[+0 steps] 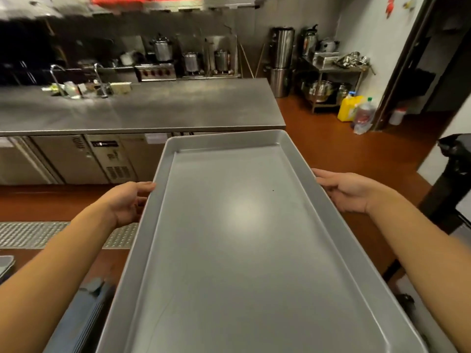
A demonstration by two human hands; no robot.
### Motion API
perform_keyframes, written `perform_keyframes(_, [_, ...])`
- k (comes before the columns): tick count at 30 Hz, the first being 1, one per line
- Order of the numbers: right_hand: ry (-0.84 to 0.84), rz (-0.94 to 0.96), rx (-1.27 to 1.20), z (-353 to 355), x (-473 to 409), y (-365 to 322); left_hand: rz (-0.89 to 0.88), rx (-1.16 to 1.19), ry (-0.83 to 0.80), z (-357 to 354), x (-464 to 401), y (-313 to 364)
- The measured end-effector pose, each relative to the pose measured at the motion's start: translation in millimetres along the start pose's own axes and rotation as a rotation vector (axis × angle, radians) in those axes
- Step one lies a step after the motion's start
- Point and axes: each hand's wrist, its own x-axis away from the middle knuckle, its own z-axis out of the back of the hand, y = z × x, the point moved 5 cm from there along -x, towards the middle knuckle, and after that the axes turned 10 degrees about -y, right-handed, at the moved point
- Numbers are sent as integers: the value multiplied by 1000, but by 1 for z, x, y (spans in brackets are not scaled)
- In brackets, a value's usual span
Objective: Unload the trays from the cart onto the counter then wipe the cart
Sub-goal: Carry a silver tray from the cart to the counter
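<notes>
With our left hand and right hand gripping the long rims of one empty tray, held level short of the counter, we judge unloading is underway and wiping the cart remains.

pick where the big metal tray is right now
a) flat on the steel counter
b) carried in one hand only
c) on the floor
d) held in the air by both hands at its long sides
d: the left hand and right hand grip opposite long edges of the tray, which is short of the counter.
</notes>
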Motion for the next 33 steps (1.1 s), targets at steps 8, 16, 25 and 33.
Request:
perform_keyframes(8, [-6, 41, 95, 1, -109, -79, -71, -61, 30, 36, -91, 75])
perform_keyframes(16, [-31, 30, 96, 27, -231, -136, -48, -70, 98, 67, -190, 130])
perform_keyframes(25, [-8, -17, 55, 112, -404, -176, -94, -120, 108, 76, -382, 181])
perform_keyframes(33, [91, -75, 50, 191, -554, -246, -70, -115, 146, 72, -558, 247])
